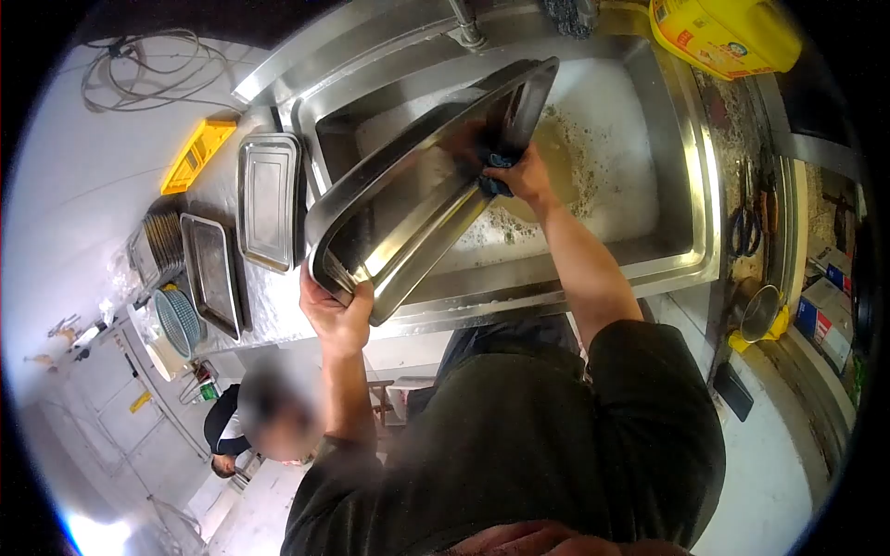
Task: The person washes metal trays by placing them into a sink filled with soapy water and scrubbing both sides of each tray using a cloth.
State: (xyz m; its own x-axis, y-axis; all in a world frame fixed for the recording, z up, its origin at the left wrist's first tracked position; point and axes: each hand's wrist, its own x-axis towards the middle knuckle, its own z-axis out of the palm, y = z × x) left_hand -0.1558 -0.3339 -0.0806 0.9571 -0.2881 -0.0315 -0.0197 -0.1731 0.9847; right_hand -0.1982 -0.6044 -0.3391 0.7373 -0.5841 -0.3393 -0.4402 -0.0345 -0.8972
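Note:
A deep rectangular metal tray (394, 208) is held tilted over the sink (700, 199). My left hand (336, 315) grips its near left corner, with the thumb over the rim and the fingers partly hidden behind. My right hand (524, 176) is closed around a dark blue cloth or scrubber (498, 174), which is against the tray's long side. Under the tray, the sink holds whitish, sudsy water (598, 130) with a brownish patch and dark specks.
Left of the sink stand a shallow metal tray (269, 199), another tray (211, 269), a yellow plastic piece (197, 157) and a blue-green basket (174, 322). A yellow jug (723, 37), scissors (744, 230) and a metal pot (758, 310) are on the right. Another person (225, 426) is beyond, lower left.

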